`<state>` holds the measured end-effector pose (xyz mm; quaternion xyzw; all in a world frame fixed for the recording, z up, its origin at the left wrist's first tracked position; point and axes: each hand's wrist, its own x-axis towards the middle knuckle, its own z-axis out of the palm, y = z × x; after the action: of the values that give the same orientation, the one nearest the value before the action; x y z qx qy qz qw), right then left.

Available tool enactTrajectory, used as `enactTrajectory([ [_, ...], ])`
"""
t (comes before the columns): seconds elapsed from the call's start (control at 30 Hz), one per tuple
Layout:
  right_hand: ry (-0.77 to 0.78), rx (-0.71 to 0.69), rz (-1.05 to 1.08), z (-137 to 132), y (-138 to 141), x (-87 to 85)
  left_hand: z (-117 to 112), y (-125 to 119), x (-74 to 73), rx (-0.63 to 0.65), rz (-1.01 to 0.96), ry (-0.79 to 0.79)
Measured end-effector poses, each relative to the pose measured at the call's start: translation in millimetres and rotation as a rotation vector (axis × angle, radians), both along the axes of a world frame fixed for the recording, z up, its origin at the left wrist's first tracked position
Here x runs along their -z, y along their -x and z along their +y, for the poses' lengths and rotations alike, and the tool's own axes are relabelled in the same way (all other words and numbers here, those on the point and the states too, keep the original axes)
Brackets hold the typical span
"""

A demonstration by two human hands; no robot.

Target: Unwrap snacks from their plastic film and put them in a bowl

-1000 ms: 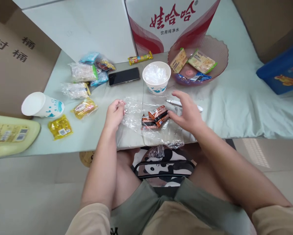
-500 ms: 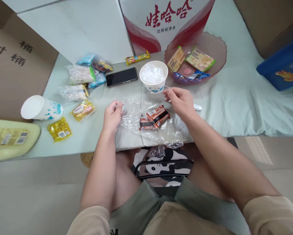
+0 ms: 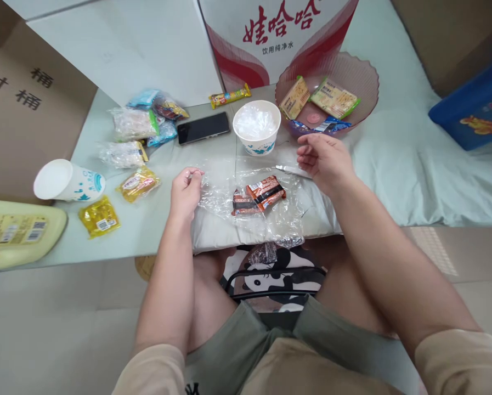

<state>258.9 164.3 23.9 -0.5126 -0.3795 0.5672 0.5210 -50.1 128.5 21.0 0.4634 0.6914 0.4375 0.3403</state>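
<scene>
A sheet of clear plastic wrap [image 3: 216,192] lies spread on the cloth, its near edge hanging over the front. My left hand [image 3: 187,192] pinches its left edge. On the sheet rest two small orange-brown snack packets [image 3: 267,193], one overlapping the other. My right hand [image 3: 326,162] is off the sheet, fingers loosely curled and apart, with nothing visible in them. It hovers just in front of the pink bowl [image 3: 371,82]. Below its fingers lies a slim white item with a pointed end [image 3: 294,171], partly hidden by the hand. A paper cup holding crumpled clear plastic [image 3: 257,148] stands behind the sheet.
Wrapped crackers [image 3: 335,99] sit in the bowl. A phone [image 3: 203,128], a yellow snack stick [image 3: 229,96] and several snack packets [image 3: 133,123] lie further back. At left are a tipped paper cup [image 3: 83,184] and a yellow jug [image 3: 44,230]. Boxes [image 3: 130,49] line the back.
My right hand has let go of the wrap's right side and moved right, its fingers loosening. The slim white item now shows to the left of it. My left hand keeps its pinch.
</scene>
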Motion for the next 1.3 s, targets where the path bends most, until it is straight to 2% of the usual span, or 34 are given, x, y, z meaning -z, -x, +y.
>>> enactTrajectory([
  [0.1,-0.037,-0.077,-0.094,-4,1,-3.5,0,0,0.5,0.004,-0.001,0.005],
  [0.27,-0.257,-0.272,-0.397,-16,6,-10.8,1,-1,-0.3,0.015,0.013,-0.013],
  [0.37,-0.286,-0.333,-0.523,-19,8,-9.8,0,-1,-1.0,0.015,0.018,-0.007],
  [0.7,-0.262,-0.248,-0.171,-20,6,-13.9,0,-3,-2.5,0.072,0.012,0.003],
  [0.9,-0.257,-0.171,-0.13,-17,-3,-16.2,0,-3,-3.1,0.038,0.024,0.014],
  [1.13,-0.289,-0.054,-0.153,-16,-6,-14.7,0,-2,0.5,0.068,0.034,0.002],
  [1.3,-0.241,-0.102,-0.063,-15,-9,-11.8,0,-1,1.9,0.081,0.029,-0.009],
])
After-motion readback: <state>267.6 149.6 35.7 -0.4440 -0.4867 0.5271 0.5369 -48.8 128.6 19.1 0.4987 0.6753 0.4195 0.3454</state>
